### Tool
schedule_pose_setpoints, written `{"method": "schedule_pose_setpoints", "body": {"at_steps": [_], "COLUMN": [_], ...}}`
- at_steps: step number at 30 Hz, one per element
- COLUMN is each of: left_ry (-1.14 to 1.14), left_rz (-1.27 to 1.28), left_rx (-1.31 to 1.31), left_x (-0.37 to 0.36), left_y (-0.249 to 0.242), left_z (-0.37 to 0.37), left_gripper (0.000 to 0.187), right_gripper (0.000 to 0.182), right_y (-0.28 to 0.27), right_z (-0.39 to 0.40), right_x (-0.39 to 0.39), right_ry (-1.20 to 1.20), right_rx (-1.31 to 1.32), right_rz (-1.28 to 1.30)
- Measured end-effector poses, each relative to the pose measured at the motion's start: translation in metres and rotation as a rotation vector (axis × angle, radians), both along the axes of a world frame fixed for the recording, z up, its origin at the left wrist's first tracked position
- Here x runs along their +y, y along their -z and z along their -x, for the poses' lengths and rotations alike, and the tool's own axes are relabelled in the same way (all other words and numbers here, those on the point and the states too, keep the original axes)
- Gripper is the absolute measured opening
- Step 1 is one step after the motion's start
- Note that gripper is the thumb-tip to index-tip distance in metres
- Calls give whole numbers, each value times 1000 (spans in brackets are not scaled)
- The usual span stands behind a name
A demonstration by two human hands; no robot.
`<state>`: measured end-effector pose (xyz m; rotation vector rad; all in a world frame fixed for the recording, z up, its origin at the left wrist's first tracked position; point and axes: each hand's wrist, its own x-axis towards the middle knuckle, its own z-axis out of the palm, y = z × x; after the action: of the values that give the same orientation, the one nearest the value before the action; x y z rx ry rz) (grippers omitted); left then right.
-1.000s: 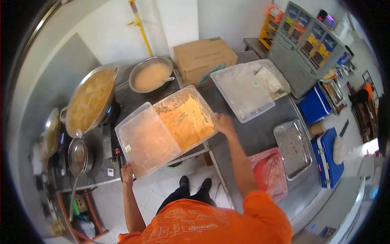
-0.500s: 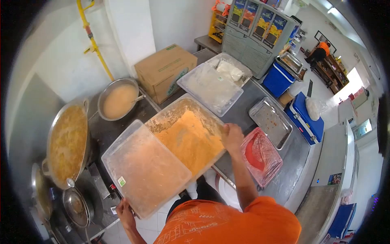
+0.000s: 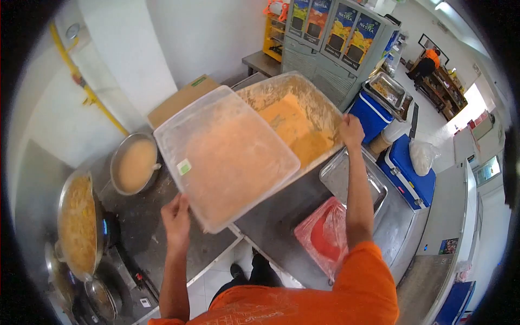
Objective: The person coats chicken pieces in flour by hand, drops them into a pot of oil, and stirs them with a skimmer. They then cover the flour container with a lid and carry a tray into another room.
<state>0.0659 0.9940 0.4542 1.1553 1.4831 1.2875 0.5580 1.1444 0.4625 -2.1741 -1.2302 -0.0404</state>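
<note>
A plastic tub (image 3: pixel 325 97) of orange powder is held up over the counter in both hands. A translucent lid (image 3: pixel 238 157) with a green-and-white label covers its left part, leaving powder exposed on the right. My right hand (image 3: pixel 351 130) is closed on the tub's right rim. My left hand (image 3: pixel 176 214) is closed at the near left side, by the lid's edge; the lid hides the tub wall there. Below my right forearm lie a metal tray (image 3: pixel 336 176) and a red item in clear plastic wrap (image 3: pixel 322 233).
On the left, a large pan of bubbling oil (image 3: pixel 78 227) stands over a burner with a blue flame. A bowl of pale batter (image 3: pixel 135 165) sits beside it. Behind the tub are a cardboard box (image 3: pixel 173 105) and a grey cabinet (image 3: pixel 303 59). Blue coolers (image 3: pixel 406 173) stand right.
Both hands have carried the tub and its lid up and away from me, toward the back of the counter. The tub with white powder behind is now hidden.
</note>
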Motion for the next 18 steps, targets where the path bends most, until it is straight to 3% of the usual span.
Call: {"method": "schedule_pose_setpoints", "body": {"at_steps": [7,10,14,16,17,18], "left_ry": [-26,-55,-72,-71,-80,-80], "left_rz": [-76,-107,-3,8,-17,-42], "left_rx": [-13,-9,60,127,77,27], "left_x": [127,153,154,154,157,159], "left_y": [48,69,59,65,70,74], "left_z": [-128,-157,-179,-183,-184,-184], "left_gripper": [26,27,30,31,33,34], "right_gripper": [34,34,35,36,41,46], "right_y": [43,68,111,131,118,93], "right_z": [-123,-155,-182,-199,-195,-183], "right_x": [169,221,257,267,264,259], "right_ry": [22,25,-13,-175,-278,-326], "right_rx": [-57,-113,-61,-83,-5,-175], "right_rz": [115,99,75,-96,-47,53]}}
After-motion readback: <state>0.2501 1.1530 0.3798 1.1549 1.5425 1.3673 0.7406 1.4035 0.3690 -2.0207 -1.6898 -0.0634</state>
